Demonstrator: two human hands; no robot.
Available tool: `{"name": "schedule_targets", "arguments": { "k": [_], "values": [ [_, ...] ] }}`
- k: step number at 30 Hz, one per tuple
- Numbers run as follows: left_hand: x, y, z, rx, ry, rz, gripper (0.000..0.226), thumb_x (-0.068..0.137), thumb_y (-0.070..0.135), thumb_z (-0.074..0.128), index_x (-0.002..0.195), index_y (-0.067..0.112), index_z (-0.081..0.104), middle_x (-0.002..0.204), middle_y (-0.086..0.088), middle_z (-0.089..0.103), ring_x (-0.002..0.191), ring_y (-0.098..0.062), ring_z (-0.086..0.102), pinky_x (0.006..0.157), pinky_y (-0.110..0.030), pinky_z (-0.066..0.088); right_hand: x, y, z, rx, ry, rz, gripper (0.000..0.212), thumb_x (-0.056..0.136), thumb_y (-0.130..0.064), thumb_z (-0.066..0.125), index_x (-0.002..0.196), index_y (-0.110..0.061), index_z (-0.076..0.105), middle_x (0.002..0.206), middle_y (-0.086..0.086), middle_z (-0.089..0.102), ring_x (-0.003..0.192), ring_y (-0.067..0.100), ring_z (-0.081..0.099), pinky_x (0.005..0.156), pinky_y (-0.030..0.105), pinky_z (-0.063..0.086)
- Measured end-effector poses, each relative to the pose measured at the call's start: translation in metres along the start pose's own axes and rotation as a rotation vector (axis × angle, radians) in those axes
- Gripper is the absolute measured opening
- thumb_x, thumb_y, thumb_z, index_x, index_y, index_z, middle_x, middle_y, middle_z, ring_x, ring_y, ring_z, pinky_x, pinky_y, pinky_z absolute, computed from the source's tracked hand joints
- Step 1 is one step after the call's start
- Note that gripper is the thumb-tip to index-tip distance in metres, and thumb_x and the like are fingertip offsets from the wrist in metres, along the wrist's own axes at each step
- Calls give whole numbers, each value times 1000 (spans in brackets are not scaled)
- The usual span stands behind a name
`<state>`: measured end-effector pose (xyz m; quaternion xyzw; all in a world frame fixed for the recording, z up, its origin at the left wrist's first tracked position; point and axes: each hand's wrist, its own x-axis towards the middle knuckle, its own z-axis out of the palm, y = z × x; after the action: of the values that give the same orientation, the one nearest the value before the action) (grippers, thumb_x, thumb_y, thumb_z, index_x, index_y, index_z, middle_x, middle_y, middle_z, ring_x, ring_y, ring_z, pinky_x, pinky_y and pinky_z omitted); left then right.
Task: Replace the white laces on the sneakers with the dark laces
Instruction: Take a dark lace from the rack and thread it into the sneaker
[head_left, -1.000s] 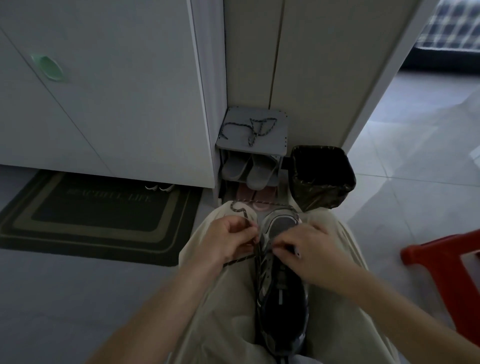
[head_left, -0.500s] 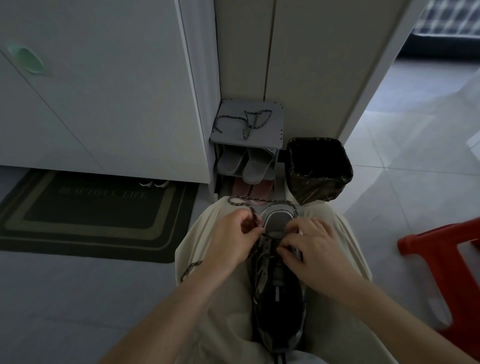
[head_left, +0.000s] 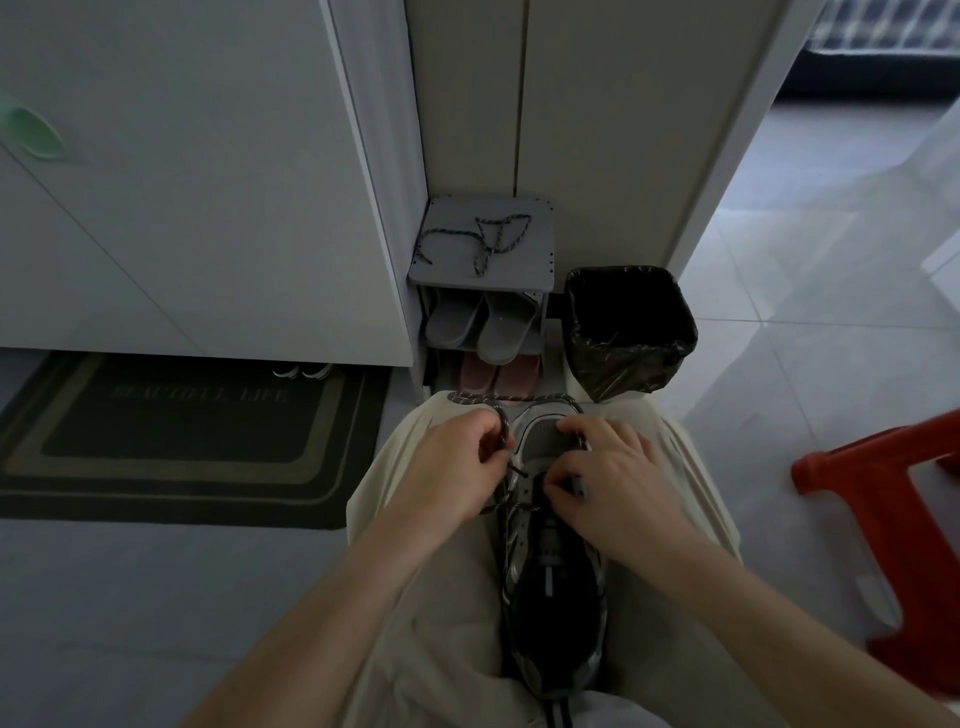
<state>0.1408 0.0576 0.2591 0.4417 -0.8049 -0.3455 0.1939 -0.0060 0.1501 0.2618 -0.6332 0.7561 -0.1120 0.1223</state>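
The sneaker (head_left: 553, 582) lies lengthwise on my lap, toe pointing away. My left hand (head_left: 452, 467) pinches the dark lace (head_left: 514, 399) just left of the toe. My right hand (head_left: 608, 478) curls round the lace's other run at the eyelets. The slack loops beyond the toe. The lace looks light, limp and rope-textured, so I judge it best gripped near its stiff tip for threading.

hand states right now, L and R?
Left hand: closed, gripping the dark lace.
Right hand: closed, pinching the same lace at the sneaker eyelets.
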Motion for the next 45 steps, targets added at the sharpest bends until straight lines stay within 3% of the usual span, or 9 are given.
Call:
{"name": "schedule_targets", "arguments": {
  "k": [8, 20, 25, 30, 40, 45],
  "values": [
    [3, 6, 1, 13, -8, 24, 1, 84, 19, 65, 83, 18, 64, 74, 5, 64, 67, -7, 59, 68, -26, 50, -2, -3, 0, 29, 15, 23, 21, 86, -43, 57, 101, -35, 69, 141, -12, 38, 128, 16, 31, 107, 31, 17],
    [5, 3, 9, -88, -47, -40, 14, 81, 13, 69, 84, 24, 61, 77, 11, 63, 74, -3, 61, 69, -11, 47, -1, -2, 2, 24, 14, 38, 21, 84, -43, 58, 100, -37, 69, 140, -13, 39, 128, 15, 31, 106, 30, 16],
    [3, 0, 11, -78, -51, -52, 13, 83, 14, 67, 87, 25, 61, 78, 12, 63, 74, -2, 62, 69, -12, 48, -2, -2, 3, 31, 28, 41, 20, 83, -42, 60, 98, -36, 70, 139, -12, 41, 126, 16, 33, 105, 29, 16],
    [2, 1, 11, -107, -48, -45, 17, 83, 13, 67, 86, 27, 59, 73, 14, 61, 67, 5, 58, 63, -4, 42, -1, -2, 4, 29, 36, 30, 17, 82, -40, 62, 95, -35, 72, 136, -11, 45, 125, 17, 36, 105, 32, 19],
    [2, -2, 17, -83, -49, -48, 12, 84, 14, 64, 86, 24, 57, 75, 10, 61, 70, -1, 59, 64, -12, 46, -2, -2, 4, 26, 31, 31, 20, 83, -41, 60, 98, -35, 71, 139, -12, 41, 127, 16, 32, 106, 30, 15],
    [3, -7, 25, -140, -69, -94, 17, 81, 12, 68, 82, 25, 57, 74, 11, 61, 71, -2, 60, 66, -12, 47, -2, -1, 7, 38, 61, 41, 18, 80, -40, 64, 95, -34, 72, 136, -9, 46, 124, 18, 38, 104, 31, 21]
  ]
}}
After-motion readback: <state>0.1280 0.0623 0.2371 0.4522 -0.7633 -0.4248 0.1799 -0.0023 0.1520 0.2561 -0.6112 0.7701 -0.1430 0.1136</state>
